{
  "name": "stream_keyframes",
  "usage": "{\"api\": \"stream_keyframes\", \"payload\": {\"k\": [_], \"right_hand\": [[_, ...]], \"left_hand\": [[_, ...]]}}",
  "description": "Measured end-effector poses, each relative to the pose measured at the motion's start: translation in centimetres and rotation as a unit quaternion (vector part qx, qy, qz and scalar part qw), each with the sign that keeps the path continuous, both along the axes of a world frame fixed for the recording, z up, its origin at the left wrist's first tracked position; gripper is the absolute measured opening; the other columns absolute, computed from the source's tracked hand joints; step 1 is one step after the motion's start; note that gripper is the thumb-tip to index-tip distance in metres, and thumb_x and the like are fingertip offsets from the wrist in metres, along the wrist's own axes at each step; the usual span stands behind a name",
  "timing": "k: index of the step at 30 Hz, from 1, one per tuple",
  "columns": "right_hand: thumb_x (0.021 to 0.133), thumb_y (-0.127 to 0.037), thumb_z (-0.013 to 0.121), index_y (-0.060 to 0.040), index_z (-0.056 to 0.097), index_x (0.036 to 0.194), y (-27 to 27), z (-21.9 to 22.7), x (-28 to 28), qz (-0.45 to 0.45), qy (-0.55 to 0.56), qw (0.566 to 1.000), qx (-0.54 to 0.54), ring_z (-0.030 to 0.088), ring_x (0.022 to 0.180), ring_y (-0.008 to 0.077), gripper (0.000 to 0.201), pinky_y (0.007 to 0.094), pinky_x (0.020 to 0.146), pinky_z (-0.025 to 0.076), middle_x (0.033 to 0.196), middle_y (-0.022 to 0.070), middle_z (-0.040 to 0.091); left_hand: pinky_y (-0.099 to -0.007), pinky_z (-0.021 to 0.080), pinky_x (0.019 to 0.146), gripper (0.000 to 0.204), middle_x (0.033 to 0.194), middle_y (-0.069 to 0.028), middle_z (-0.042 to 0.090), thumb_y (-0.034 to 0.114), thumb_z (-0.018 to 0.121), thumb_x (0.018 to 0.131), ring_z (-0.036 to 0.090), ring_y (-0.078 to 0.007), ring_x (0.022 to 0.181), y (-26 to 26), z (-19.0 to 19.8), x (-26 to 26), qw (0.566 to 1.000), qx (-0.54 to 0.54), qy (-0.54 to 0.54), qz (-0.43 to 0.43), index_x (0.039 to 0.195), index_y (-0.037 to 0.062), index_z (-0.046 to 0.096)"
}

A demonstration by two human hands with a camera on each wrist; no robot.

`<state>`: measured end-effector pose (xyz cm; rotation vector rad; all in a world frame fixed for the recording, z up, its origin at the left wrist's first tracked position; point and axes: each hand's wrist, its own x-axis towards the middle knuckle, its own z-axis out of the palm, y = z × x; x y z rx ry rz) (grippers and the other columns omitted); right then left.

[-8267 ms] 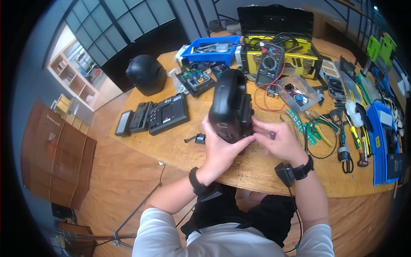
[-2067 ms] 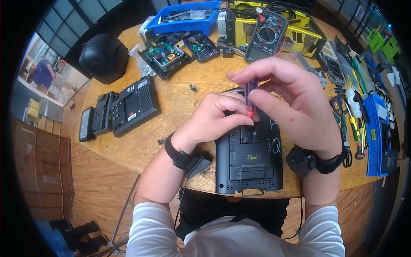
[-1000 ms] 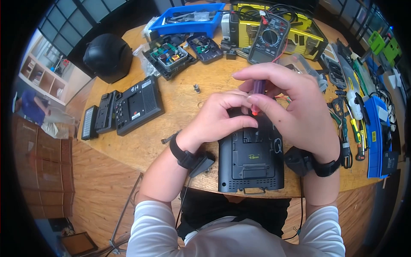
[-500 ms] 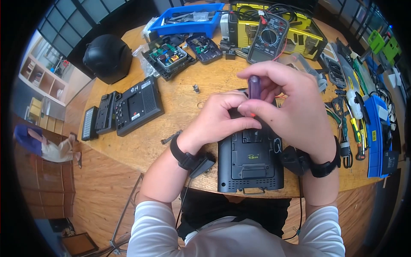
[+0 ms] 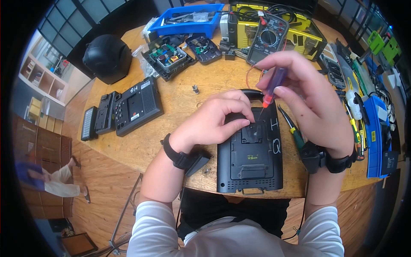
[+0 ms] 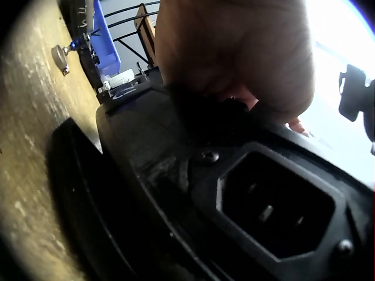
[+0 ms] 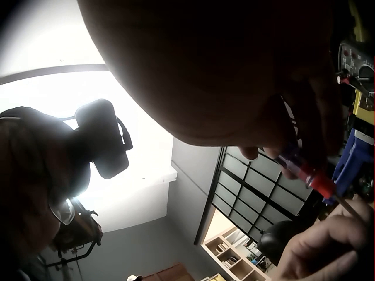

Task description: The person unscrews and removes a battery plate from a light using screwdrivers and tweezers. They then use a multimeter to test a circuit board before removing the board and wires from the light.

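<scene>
A black boxy device (image 5: 220, 173) with a carrying handle, a raised plate and "HQ" in white lies flat at the table's near edge. My left hand (image 5: 214, 118) rests over its upper left side, thumb and bent fingertips at the plate's upper edge; whether they pinch something small, I cannot tell. My right hand (image 5: 310, 96) holds a purple-handled screwdriver (image 5: 276, 85) with a red collar, tilted, its thin tip just right of the left fingertips. In the right wrist view the screwdriver's collar (image 7: 321, 183) shows close to the left fingers. A power inlet (image 6: 275, 205) shows in the left wrist view.
Pliers (image 5: 293, 130) lie right of the device. Beyond stand a multimeter (image 5: 269, 36), a yellow toolbox (image 5: 295, 40), a blue bin (image 5: 188, 30) and an opened circuit box (image 5: 169, 60). A black monitor-like unit (image 5: 141, 107) lies left; a small metal part (image 5: 195, 89) sits behind my left hand.
Earlier the device was held upright in both hands; it now lies flat. Since half a second ago the screwdriver has swung from near upright to tilted, my right hand shifting right.
</scene>
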<state>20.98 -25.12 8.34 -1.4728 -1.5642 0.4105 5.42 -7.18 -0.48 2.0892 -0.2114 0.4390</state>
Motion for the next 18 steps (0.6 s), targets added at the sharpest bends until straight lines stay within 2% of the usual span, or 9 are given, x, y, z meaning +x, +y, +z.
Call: {"api": "stream_keyframes", "payload": {"k": [7, 9, 10, 12, 18], "right_hand": [[0.093, 0.014, 0.049, 0.0007, 0.053, 0.135, -1.2, 0.8, 0.4, -0.007, 0.033, 0.998, 0.058, 0.064, 0.106, 0.0159, 0.045, 0.0295, 0.098, 0.051, 0.112, 0.0104, 0.064], [0.093, 0.014, 0.049, 0.0010, 0.052, 0.136, -1.6, 1.2, 0.5, -0.008, 0.025, 0.998, 0.062, 0.064, 0.106, 0.0158, 0.045, 0.0295, 0.098, 0.051, 0.112, 0.0105, 0.064], [0.093, 0.014, 0.049, 0.0013, 0.052, 0.136, -1.7, 1.4, 0.5, -0.010, 0.018, 0.998, 0.062, 0.064, 0.106, 0.0157, 0.045, 0.0294, 0.098, 0.051, 0.113, 0.0106, 0.064], [0.093, 0.013, 0.049, 0.0016, 0.052, 0.136, -2.0, 1.6, 0.4, -0.012, 0.021, 0.998, 0.062, 0.064, 0.106, 0.0156, 0.045, 0.0294, 0.098, 0.051, 0.113, 0.0106, 0.064], [0.094, 0.012, 0.050, 0.0021, 0.051, 0.136, -2.4, 1.8, 0.3, -0.018, 0.009, 0.997, 0.076, 0.064, 0.104, 0.0152, 0.044, 0.0286, 0.096, 0.051, 0.112, 0.0104, 0.063]], "left_hand": [[-0.0400, 0.050, 0.090, 0.007, 0.098, -0.0094, 0.066, 0.003, 0.073, 0.082, 0.063, -0.0305, 0.094, -1.4, 2.7, -0.3, 0.989, 0.144, 0.024, 0.034, 0.089, 0.0036, 0.071], [-0.0425, 0.050, 0.087, 0.007, 0.094, -0.0115, 0.065, 0.005, 0.073, 0.082, 0.064, -0.0339, 0.092, -2.2, 3.4, 0.0, 0.971, 0.226, 0.043, 0.058, 0.087, 0.0035, 0.068], [-0.0425, 0.050, 0.087, 0.007, 0.094, -0.0115, 0.065, 0.005, 0.073, 0.082, 0.064, -0.0339, 0.092, -2.7, 4.0, -0.1, 0.971, 0.229, 0.044, 0.058, 0.087, 0.0035, 0.068], [-0.0443, 0.051, 0.083, 0.008, 0.092, -0.0135, 0.064, 0.006, 0.071, 0.082, 0.064, -0.0360, 0.092, -3.9, 5.0, -0.4, 0.938, 0.316, 0.096, 0.105, 0.088, 0.0028, 0.066], [-0.0432, 0.053, 0.086, 0.009, 0.096, -0.0158, 0.063, 0.004, 0.061, 0.086, 0.065, -0.0352, 0.094, -5.9, 6.0, -0.6, 0.904, 0.390, 0.117, 0.129, 0.093, -0.0018, 0.063]]}}
